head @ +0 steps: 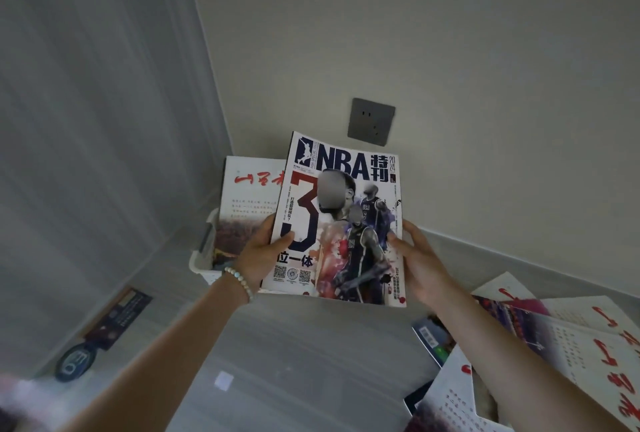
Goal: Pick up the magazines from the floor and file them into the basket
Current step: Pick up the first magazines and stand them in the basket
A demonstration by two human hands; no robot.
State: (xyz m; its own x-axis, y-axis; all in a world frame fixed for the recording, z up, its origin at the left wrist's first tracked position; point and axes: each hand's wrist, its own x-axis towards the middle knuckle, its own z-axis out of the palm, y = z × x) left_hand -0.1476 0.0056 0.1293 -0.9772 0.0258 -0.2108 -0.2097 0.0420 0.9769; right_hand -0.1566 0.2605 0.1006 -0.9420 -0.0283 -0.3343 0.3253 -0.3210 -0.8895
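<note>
You hold the NBA magazine (339, 223) by its two side edges. Your left hand (263, 255) is clamped on the left edge with the thumb over the cover, and your right hand (419, 258) is clamped on the right edge. The cover faces you and the long axis runs away from you, title at the far end.

The basket (201, 258) sits in the corner, just beyond and below the magazine. Only its left end shows, so your left hand is the nearer one. One filed magazine (249, 203) stands upright in it, leaning on the far left wall. I judge the next move is to tip the near edge down and slide yours in beside it. The floor pile (554, 345) lies near right, not yet filed.
</note>
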